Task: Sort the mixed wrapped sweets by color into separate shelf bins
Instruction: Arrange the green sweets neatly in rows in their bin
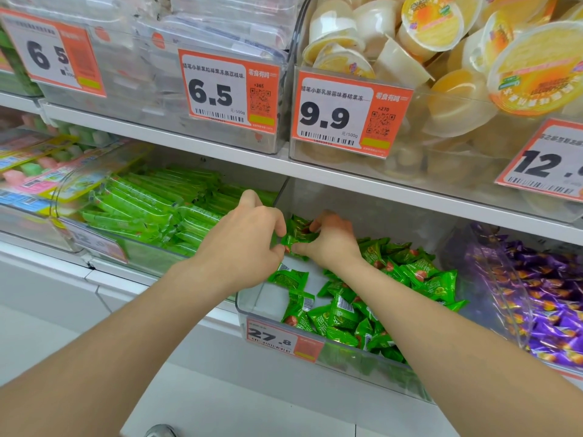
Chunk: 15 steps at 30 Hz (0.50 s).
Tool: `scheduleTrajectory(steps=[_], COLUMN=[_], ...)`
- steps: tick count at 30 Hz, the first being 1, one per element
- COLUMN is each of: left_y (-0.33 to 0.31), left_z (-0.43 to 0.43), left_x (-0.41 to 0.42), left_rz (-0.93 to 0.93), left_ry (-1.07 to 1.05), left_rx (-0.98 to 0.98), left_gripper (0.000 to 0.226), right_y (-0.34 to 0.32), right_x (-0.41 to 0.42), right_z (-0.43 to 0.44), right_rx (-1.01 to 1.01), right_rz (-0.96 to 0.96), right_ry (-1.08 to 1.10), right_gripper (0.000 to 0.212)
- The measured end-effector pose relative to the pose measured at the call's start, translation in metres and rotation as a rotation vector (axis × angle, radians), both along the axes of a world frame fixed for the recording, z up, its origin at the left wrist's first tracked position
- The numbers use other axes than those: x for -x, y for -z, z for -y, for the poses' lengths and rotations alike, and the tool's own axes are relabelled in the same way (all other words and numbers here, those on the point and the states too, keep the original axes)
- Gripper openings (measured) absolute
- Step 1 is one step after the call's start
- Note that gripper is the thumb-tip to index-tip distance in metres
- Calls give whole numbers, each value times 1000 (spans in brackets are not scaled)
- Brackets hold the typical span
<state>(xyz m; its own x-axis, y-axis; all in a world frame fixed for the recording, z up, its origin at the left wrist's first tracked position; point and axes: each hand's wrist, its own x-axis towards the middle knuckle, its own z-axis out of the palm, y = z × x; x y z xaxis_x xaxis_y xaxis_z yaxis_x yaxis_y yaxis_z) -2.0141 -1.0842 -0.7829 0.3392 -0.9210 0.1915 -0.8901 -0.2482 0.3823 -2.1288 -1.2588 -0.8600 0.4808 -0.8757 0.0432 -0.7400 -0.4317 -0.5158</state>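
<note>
On the lower shelf, long green packs [142, 212] fill the left bin, and just beside them the left hand [249, 244] curls its fingers on a small bunch of green sweets [298, 236] at the back of the middle clear bin [252, 307]. The right hand [331, 244] grips the same bunch from the other side, above more such sweets lying loose behind the 27.8 price tag [284, 340]. Further right, purple sweets [542, 298] fill the next bin.
</note>
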Motion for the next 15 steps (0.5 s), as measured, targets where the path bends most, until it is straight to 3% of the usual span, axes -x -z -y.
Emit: scheduleTrajectory(steps=[9,15], left_y=[0,0], left_z=[2,2], left_x=[-1,0], left_rz=[11,16], left_ry=[-5,-12], left_rx=[7,-3], left_gripper=[18,19], right_y=[5,1], right_x=[-1,0], right_z=[-6,-4], right_rx=[208,189], right_rz=[-170,-139], right_ry=[-261,-229], right_gripper=[48,50])
